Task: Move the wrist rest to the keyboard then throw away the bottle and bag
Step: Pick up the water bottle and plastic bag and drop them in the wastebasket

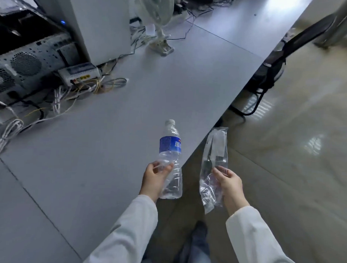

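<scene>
Your left grip clamps the clear blue-labelled plastic bottle; your right grip pinches the crinkled transparent plastic bag, just past the grey desk edge. Disposal seems underway: no bin shows, so find one.

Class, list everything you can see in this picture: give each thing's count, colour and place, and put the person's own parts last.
Bottle: one, clear with blue label and white cap, held over the desk edge.
Bag: one, clear plastic, held over the floor right of the desk.
Desk: one, grey, left and centre.
Computer case: one, grey and black, far left on the desk.
Router: one, white, beside the case.
Cables: many, white, black, yellow, left on the desk.
Fan: one, white, back of the desk.
Chair: one, black, right of the desk.
Floor: beige, glossy, right.
Left hand: one, grip on the bottle.
Right hand: one, grip on the bag.
</scene>
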